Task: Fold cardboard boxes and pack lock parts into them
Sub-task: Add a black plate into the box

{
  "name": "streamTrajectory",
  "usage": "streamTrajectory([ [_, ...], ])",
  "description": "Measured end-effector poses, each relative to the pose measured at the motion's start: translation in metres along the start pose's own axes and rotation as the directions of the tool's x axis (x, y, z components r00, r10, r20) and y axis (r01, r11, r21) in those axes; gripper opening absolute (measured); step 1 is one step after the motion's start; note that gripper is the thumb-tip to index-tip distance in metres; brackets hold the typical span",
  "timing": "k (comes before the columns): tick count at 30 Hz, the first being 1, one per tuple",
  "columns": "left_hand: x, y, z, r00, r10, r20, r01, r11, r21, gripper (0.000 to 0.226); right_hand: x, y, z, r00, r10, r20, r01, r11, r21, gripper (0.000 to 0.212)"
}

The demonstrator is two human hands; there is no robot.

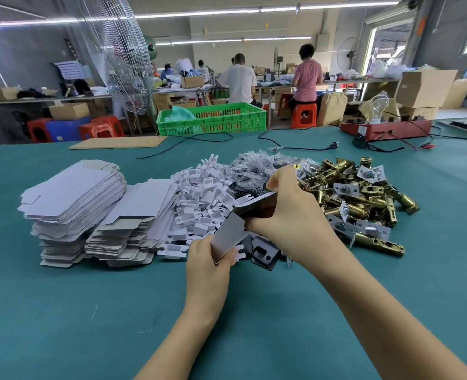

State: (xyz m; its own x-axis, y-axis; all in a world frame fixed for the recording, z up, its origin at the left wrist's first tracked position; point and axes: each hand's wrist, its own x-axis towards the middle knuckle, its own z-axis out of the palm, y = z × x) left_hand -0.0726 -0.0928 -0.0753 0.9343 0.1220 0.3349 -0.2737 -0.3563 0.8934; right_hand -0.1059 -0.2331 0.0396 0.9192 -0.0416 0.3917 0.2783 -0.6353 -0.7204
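Observation:
A small white cardboard box (228, 234) is held tilted above the green table, its open end facing up and right. My left hand (209, 266) grips its lower end. My right hand (287, 212) holds the open upper end, fingers at the opening over a dark interior. Two stacks of flat white box blanks (73, 193) lie to the left. Behind the box spreads a heap of small white cardboard inserts (199, 193), then clear bags of dark parts (257, 165). Brass lock latches (363, 198) are piled to the right. A black metal plate (265, 253) lies under my hands.
A green plastic crate (213, 119) stands at the table's far edge, a flat brown cardboard sheet (120, 142) beside it. Black cables (295, 146) and a red device with a bulb (383, 127) sit at the back right. People work on stools beyond.

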Motion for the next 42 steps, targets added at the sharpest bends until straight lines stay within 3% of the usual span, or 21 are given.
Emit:
streamTrajectory([
  [5,0.001,-0.001,-0.001,1.0,-0.017,-0.018,0.017,0.999,-0.037,0.026,0.005,0.0,-0.013,0.995,0.039,0.089,-0.042,0.998,0.039,0.045],
  [9,0.006,-0.006,-0.002,0.991,-0.13,-0.02,0.126,0.983,-0.135,0.015,0.012,0.009,-0.039,0.996,0.079,0.043,-0.082,0.993,0.08,0.024],
  [14,0.013,-0.008,-0.005,0.966,-0.257,-0.013,0.237,0.91,-0.34,0.008,0.022,0.039,-0.041,0.983,0.162,0.084,-0.148,0.978,-0.147,0.009],
  [19,0.016,-0.01,-0.005,0.956,-0.292,-0.007,0.268,0.889,-0.371,0.009,0.026,0.066,-0.001,0.968,0.11,0.224,-0.018,0.926,-0.378,0.002],
  [21,0.016,-0.011,-0.004,0.955,-0.296,-0.005,0.274,0.89,-0.365,0.01,0.023,0.076,0.018,0.96,0.1,0.261,0.052,0.854,-0.517,0.015],
  [24,0.016,-0.011,-0.004,0.954,-0.301,-0.003,0.279,0.888,-0.365,0.01,0.019,0.088,0.035,0.95,0.161,0.268,0.033,0.801,-0.598,0.032],
  [29,0.016,-0.01,-0.004,0.958,-0.288,-0.006,0.27,0.905,-0.327,0.009,0.018,0.095,0.037,0.951,0.223,0.215,-0.098,0.874,-0.476,0.039],
  [35,0.015,-0.008,-0.003,0.974,-0.225,0.02,0.223,0.939,-0.262,0.013,0.027,0.089,0.019,0.917,0.302,0.26,-0.275,0.952,-0.134,0.009],
  [39,0.014,-0.007,-0.003,0.977,-0.209,0.052,0.215,0.943,-0.256,0.014,0.029,0.086,-0.002,0.889,0.355,0.289,-0.395,0.914,0.091,0.006],
  [42,0.014,-0.006,-0.003,0.977,-0.204,0.062,0.213,0.944,-0.254,0.016,0.03,0.084,-0.018,0.841,0.411,0.352,-0.506,0.826,0.246,0.005],
])
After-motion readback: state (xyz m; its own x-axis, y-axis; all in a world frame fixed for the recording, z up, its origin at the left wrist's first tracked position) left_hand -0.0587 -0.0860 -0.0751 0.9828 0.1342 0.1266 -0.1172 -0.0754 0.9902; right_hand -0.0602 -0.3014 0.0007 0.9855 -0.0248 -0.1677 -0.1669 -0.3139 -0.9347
